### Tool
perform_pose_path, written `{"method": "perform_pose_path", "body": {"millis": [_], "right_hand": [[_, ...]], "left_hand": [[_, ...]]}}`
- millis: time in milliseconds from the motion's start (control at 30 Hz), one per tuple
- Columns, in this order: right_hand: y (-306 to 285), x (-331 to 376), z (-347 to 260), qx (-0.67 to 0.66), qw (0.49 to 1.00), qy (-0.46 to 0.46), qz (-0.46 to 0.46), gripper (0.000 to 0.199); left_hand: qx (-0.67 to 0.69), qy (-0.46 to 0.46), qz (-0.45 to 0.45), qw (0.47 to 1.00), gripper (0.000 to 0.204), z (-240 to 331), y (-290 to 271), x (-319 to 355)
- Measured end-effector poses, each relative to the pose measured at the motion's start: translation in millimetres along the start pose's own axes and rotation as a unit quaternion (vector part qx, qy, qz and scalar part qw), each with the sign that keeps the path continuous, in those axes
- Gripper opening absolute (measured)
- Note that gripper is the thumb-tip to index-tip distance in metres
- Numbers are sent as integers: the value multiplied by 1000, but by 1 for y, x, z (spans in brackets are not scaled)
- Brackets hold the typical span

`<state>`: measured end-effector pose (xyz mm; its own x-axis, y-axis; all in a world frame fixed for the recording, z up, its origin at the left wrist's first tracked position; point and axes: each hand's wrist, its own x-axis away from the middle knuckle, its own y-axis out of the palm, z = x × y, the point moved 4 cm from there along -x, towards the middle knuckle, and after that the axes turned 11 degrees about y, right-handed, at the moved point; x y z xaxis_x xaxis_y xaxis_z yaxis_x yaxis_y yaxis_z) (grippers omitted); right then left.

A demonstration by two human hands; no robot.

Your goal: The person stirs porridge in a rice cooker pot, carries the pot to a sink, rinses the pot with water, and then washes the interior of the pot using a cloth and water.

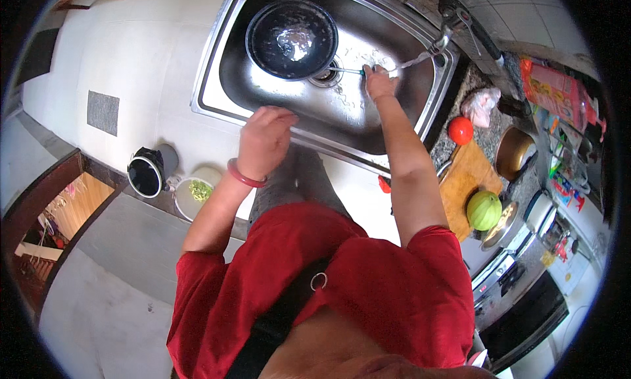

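The largest item is the metal sink (227, 96), with a speckled surface (488, 137) at its right edge. In the far-left corner of the basin rests a dark round pan (263, 40), its interior shiny and wet. On the surface, a wooden cutting board (463, 172) lies along the edge nearest the person. The right hand (379, 83) reaches over the sink's near edge into the right half of the basin, its fingers clamped on a thin handle. The left hand (266, 134) is over the sink's near edge, fingers bent; its palm is hidden, so whether it is closed or holds anything cannot be told. A round green gourd (484, 210) sits at the end of the board farthest from the sink, and a red tomato (460, 130) just beside the opposite end. A stream of water (414, 61) runs from the tap (448, 36) toward the right hand. Smallest is the thin handle (348, 71), extending from the pan's rim to the right hand; whether it is fixed to the pan cannot be told.
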<state>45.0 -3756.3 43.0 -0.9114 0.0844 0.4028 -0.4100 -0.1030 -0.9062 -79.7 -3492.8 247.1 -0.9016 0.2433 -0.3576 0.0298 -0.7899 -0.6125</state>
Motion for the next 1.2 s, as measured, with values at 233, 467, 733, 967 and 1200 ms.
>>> {"method": "perform_pose_path", "body": {"millis": [233, 467, 733, 967, 1200], "right_hand": [[-19, 29, 16, -48, 990, 13, -131, 22], [-38, 84, 44, -435, 855, 178, -219, 23], [-37, 126, 14, -666, 663, 258, -223, 26], [-49, 136, 29, -625, 683, 245, -289, 27], [-35, 70, 47, -598, 777, 195, -8, 48]], "left_hand": [[65, -23, -26, 997, 18, -3, 24, -11], [257, -159, -161, 940, 19, -21, 115, -28], [560, -510, -215, 616, 18, -46, 256, -24], [513, -555, -190, 627, 12, -45, 257, -13], [532, -542, -198, 620, 14, -38, 224, -15]]}}
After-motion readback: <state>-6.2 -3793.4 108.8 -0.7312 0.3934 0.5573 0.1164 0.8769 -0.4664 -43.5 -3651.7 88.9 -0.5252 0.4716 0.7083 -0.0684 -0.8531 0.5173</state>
